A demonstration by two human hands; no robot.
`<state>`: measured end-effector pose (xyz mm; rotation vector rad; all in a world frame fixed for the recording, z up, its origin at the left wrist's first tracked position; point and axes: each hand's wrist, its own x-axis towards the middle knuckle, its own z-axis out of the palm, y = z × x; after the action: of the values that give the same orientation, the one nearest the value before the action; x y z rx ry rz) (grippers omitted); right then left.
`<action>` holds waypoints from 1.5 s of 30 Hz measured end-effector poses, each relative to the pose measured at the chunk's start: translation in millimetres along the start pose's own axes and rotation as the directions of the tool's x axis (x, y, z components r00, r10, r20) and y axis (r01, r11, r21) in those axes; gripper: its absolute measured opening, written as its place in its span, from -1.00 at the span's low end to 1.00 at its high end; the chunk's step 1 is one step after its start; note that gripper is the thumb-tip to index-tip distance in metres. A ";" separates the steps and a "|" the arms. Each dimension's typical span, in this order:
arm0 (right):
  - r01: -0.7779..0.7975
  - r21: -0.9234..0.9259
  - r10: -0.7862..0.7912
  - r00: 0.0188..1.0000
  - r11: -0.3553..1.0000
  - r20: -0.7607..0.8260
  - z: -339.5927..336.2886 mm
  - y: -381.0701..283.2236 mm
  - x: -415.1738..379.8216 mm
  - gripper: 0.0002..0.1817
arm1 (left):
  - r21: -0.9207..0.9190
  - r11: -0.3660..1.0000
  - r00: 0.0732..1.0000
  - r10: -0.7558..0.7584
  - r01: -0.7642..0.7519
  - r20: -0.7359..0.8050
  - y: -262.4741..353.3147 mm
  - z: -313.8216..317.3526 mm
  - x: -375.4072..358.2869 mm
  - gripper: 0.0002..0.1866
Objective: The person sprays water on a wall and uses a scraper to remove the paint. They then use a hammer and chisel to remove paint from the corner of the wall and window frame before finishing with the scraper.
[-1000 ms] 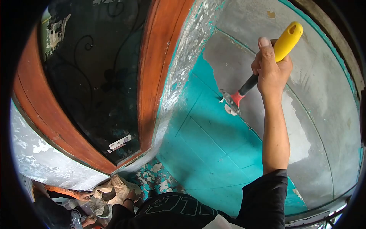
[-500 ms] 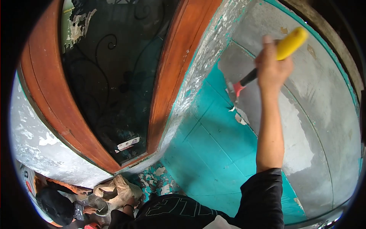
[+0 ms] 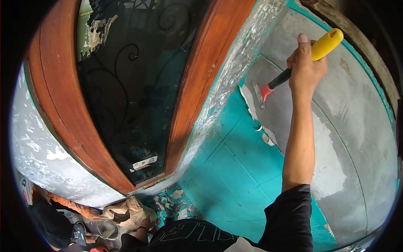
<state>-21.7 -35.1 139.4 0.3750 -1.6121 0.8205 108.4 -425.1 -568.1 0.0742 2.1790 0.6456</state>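
My right hand is closed around a paint scraper with a yellow grip end, black shaft and red head. Its metal blade lies over bare grey wall, just right of a ragged edge of turquoise paint. Along that edge, pale paint flakes curl away from the wall. Low in the view, my left hand is at the right side of a crumpled brown paper sack. Its fingers are too small and hidden to make out.
A wooden-framed glass door stands to the left, beside a rough scraped wall edge. Paint chips cover the floor below. Another person in a black cap is at lower left, near a bucket.
The scraper blade has drawn back slightly from the paint edge onto the bare wall. More paint edge shows peeled and curling beside it. The whole view has shifted a little.
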 end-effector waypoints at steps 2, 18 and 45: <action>0.040 -0.067 -0.045 0.997 0.997 -0.069 3.6 12.4 -2.1 -0.68 | 0.055 0.998 1.000 -0.027 0.026 0.013 -4.5 2.2 -2.2 -0.24; 0.043 -0.382 -0.028 0.999 0.923 0.045 53.9 -23.4 52.2 -0.63 | -0.021 0.996 0.997 -0.083 0.083 0.006 -2.1 8.9 -16.8 -0.27; 0.033 -0.404 0.011 0.994 0.914 0.106 61.9 4.3 56.5 -0.64 | 0.078 0.994 0.997 -0.076 0.073 0.032 0.4 14.0 -6.0 -0.32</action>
<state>-81.8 -63.4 190.7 0.1308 -1.8287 0.4433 122.6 -420.5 -570.8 0.0445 2.1618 0.5147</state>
